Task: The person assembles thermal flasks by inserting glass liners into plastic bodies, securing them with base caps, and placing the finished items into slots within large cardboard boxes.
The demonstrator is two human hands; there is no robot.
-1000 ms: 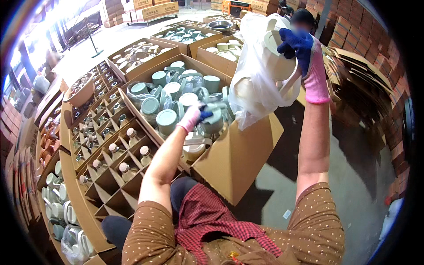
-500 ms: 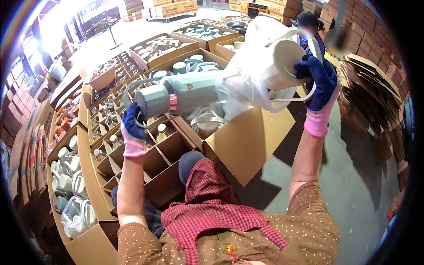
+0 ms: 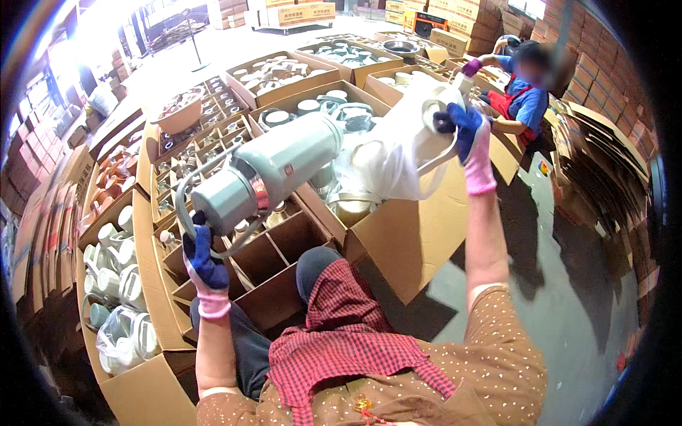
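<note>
Bagged wht flask [image 3: 425, 135], R hand [image 3: 469, 138], + grn flask [image 3: 295, 153] just up ex ctn [image 3: 419, 241], L hand [image 3: 205, 266], fingers curled on both, so prob. none free.

Stacked cartons [image 3: 465, 21] and flattened cardboard [image 3: 600, 167] suggest a warehouse or workshop.

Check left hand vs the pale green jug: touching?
Touching. The head view shows the left hand with its blue-gloved fingers against the near end of the pale green jug.
</note>
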